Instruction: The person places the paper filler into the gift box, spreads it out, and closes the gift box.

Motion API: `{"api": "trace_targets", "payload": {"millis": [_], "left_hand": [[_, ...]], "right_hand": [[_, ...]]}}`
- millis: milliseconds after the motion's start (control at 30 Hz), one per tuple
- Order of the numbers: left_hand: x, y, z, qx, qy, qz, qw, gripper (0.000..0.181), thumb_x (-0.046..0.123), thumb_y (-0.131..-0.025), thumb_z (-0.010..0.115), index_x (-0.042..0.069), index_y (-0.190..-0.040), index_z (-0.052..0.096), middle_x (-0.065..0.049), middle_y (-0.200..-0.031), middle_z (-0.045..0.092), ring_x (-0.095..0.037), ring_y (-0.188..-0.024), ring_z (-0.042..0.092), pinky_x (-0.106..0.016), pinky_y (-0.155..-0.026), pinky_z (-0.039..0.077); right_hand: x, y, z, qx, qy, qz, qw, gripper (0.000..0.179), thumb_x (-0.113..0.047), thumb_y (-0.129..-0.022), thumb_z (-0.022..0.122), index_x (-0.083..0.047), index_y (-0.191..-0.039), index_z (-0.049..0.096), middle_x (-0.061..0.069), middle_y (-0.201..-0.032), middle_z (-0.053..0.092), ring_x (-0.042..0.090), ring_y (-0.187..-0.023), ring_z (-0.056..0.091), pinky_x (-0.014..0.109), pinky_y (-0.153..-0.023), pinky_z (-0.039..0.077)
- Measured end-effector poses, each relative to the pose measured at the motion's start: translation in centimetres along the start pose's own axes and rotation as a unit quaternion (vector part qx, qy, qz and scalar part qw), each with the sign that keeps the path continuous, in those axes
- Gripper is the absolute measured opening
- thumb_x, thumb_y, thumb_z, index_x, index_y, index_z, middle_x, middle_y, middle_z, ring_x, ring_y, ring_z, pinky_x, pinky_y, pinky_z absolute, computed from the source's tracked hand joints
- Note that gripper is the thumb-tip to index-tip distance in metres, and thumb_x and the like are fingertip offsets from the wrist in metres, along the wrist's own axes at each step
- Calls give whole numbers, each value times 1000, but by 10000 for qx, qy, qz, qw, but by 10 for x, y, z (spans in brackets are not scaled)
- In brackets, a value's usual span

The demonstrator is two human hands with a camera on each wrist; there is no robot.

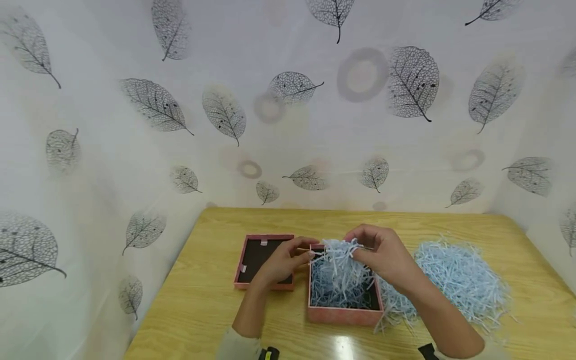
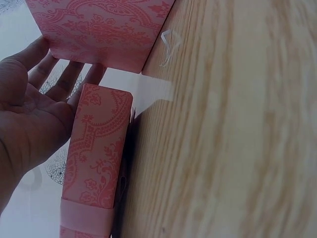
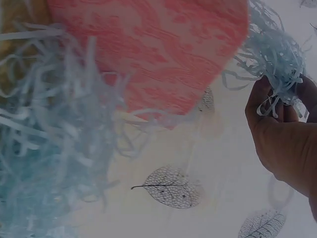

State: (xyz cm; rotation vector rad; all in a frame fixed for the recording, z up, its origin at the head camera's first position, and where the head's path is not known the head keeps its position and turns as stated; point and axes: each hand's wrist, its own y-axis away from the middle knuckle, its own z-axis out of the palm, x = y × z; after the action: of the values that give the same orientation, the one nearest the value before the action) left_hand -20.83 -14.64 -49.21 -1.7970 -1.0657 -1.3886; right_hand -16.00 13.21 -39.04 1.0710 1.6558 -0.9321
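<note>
A pink patterned box (image 1: 345, 316) with a dark inside stands on the table, with pale blue shredded paper lying in it. My right hand (image 1: 387, 252) pinches a clump of shredded paper (image 1: 340, 252) above the box; in the right wrist view, thumb and fingers close round the clump's end. Beside the box's left rim is my left hand (image 1: 282, 259). Its fingers look fairly straight in the left wrist view, with the tips at the edge of the box wall (image 2: 104, 34). Whether it also touches a loose paper strand, I cannot tell.
Left of the box lies a pink-edged tray-like part (image 1: 265, 255) with a dark inside and a ribbon round it. A large heap of blue shredded paper (image 1: 463, 280) spreads on the wooden table (image 1: 180, 310) at right. Leaf-printed cloth (image 1: 288, 140) hangs behind.
</note>
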Motion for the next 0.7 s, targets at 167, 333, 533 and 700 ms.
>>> {"api": "trace_targets", "payload": {"millis": [167, 333, 533, 700], "left_hand": [[1, 0, 1, 108, -212, -54, 9997, 35, 20, -108, 64, 16, -143, 65, -8, -134, 65, -25, -119, 66, -41, -100, 58], [3, 1, 0, 116, -144, -138, 9997, 35, 23, -108, 64, 18, -143, 66, -7, -135, 65, -25, -121, 66, -42, -101, 57], [0, 2, -1, 143, -156, -166, 9996, 36, 24, -108, 65, 20, -143, 66, -6, -137, 64, -26, -122, 66, -43, -103, 56], [-1, 0, 0, 87, -170, -58, 9998, 36, 24, -108, 65, 18, -144, 65, -7, -137, 65, -27, -123, 65, -43, -103, 56]], "right_hand": [[26, 6, 8, -377, 526, 8, 9979, 28, 10, -89, 68, -8, -109, 75, 8, -103, 70, 10, -69, 50, 30, -60, 47], [40, 9, 18, -932, 1126, -230, 9890, 25, 2, -90, 73, -17, -105, 77, -1, -103, 72, 8, -81, 62, 29, -68, 55], [35, 10, 21, -1757, 1287, -92, 9760, 24, -13, -93, 82, -15, -116, 77, -3, -110, 74, 15, -98, 70, 32, -80, 60], [18, 17, 2, -1992, 1285, 15, 9715, 36, -21, -96, 80, -9, -129, 72, 8, -127, 72, 32, -116, 69, 40, -91, 60]]}}
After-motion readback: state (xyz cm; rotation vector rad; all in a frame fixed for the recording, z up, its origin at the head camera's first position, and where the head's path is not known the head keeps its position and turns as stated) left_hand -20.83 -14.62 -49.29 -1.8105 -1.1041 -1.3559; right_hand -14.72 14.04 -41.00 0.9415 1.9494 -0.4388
